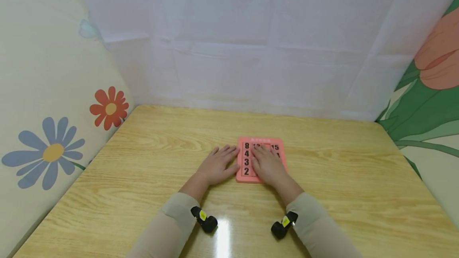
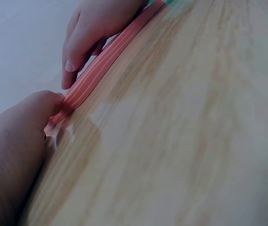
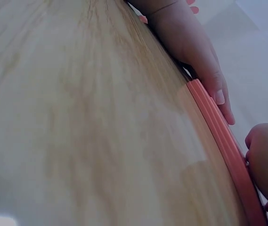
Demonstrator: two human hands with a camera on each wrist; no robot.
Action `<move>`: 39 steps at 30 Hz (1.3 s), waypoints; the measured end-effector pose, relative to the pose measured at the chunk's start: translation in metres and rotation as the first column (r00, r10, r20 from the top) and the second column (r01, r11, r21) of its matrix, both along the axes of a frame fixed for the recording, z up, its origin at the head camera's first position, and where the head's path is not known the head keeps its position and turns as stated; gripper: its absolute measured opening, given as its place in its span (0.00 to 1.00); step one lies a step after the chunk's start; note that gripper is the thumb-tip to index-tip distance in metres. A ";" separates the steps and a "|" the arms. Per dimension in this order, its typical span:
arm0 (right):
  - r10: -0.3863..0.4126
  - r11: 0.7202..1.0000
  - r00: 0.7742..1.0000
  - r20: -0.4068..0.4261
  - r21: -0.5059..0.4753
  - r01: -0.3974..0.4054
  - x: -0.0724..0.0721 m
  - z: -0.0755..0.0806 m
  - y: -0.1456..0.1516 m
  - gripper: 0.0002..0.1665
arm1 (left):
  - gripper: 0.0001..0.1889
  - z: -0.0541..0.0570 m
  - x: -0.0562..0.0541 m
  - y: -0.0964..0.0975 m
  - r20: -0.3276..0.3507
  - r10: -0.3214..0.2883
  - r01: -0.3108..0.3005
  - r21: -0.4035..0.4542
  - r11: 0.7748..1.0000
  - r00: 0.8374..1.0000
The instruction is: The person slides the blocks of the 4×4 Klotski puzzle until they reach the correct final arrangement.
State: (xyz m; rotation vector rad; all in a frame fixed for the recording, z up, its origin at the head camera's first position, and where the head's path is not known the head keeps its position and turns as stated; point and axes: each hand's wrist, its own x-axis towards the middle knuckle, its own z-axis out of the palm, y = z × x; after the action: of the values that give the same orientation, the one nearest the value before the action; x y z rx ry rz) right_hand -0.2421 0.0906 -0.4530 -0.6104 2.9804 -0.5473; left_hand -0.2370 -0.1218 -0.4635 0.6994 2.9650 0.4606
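A pink sliding number puzzle (image 1: 246,166) lies flat on the wooden table, its black numbers 8, 4, 3 and 2 running down the left column and 15 at the upper right. My left hand (image 1: 218,166) rests at its left side, fingers extended, thumb touching the pink edge. Over the middle and right columns lies my right hand (image 1: 269,166), fingertips on the tiles and hiding several of them. In the left wrist view the puzzle's ridged side (image 2: 101,68) runs between both hands. The right wrist view shows that side (image 3: 221,136) too, with the left thumb against its corner.
The wood-grain table (image 1: 161,142) stretches to both sides and in front of the puzzle. Behind it hangs a white cloth (image 1: 229,51). Flower-printed panels stand left (image 1: 36,71) and right (image 1: 437,122). Black wrist cameras sit on both sleeves.
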 end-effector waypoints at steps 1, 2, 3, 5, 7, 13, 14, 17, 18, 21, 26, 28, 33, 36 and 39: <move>0.001 1.000 1.000 -0.003 0.004 -0.001 0.000 0.000 0.001 0.30 | 0.35 0.000 0.000 0.000 0.000 -0.001 0.001 0.001 1.000 1.000; 0.000 1.000 1.000 -0.005 0.006 0.000 0.001 0.000 0.001 0.30 | 0.35 0.000 0.000 0.000 0.001 -0.003 0.003 0.002 1.000 1.000; -0.001 1.000 1.000 -0.006 0.008 0.001 0.001 0.000 0.002 0.30 | 0.35 0.000 0.000 0.000 0.001 -0.004 0.004 0.000 1.000 1.000; -0.006 1.000 1.000 -0.002 0.009 0.006 0.001 0.000 0.004 0.30 | 0.35 0.000 0.000 0.000 0.001 -0.006 0.006 -0.001 1.000 1.000; -0.011 1.000 1.000 0.001 -0.003 0.011 0.002 0.000 0.007 0.30 | 0.35 0.000 0.000 0.000 -0.001 -0.005 0.005 -0.004 1.000 1.000; -0.030 0.999 1.000 0.001 -0.023 0.030 0.002 -0.001 0.013 0.30 | 0.35 -0.001 0.000 0.000 -0.004 -0.004 0.004 0.001 1.000 1.000; -0.033 0.999 0.999 -0.001 -0.023 0.033 0.002 -0.001 0.014 0.30 | 0.35 -0.001 0.000 0.000 -0.004 -0.005 0.005 0.004 1.000 1.000; -0.038 0.999 0.999 -0.010 -0.027 0.037 0.002 -0.002 0.017 0.29 | 0.35 -0.001 0.000 0.000 -0.002 -0.006 0.006 0.005 1.000 1.000; -0.038 0.999 0.999 -0.013 -0.030 0.037 0.002 -0.002 0.018 0.29 | 0.35 -0.001 0.000 0.000 -0.002 -0.007 0.007 0.005 1.000 1.000; -0.032 0.999 0.999 -0.023 -0.039 0.031 0.002 -0.003 0.020 0.29 | 0.35 -0.001 -0.001 0.000 -0.003 -0.010 0.010 0.003 1.000 1.000; -0.026 0.999 0.999 -0.019 -0.043 0.025 0.002 -0.003 0.023 0.30 | 0.35 -0.002 -0.001 0.000 -0.004 -0.013 0.013 0.003 1.000 1.000; -0.025 0.999 1.000 -0.016 -0.043 0.024 0.002 -0.003 0.024 0.30 | 0.35 -0.003 -0.002 -0.001 -0.005 -0.014 0.014 0.002 1.000 1.000; -0.030 0.999 1.000 -0.004 -0.045 0.030 0.002 -0.003 0.024 0.30 | 0.35 -0.003 -0.002 -0.001 -0.003 -0.015 0.015 0.002 1.000 1.000; -0.042 0.998 0.999 0.000 -0.045 0.042 0.002 -0.003 0.024 0.31 | 0.35 -0.003 -0.002 -0.001 -0.001 -0.015 0.015 0.006 1.000 1.000; -0.055 0.997 0.998 0.001 -0.046 0.055 0.002 -0.003 0.023 0.31 | 0.35 -0.002 -0.002 -0.002 -0.001 -0.015 0.015 0.009 1.000 1.000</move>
State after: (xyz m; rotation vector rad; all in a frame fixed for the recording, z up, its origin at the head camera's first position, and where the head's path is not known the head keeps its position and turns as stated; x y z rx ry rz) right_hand -0.2404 0.1138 -0.4560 -0.5324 3.0003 -0.6219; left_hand -0.2386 -0.1235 -0.4659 0.7232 2.9583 0.4736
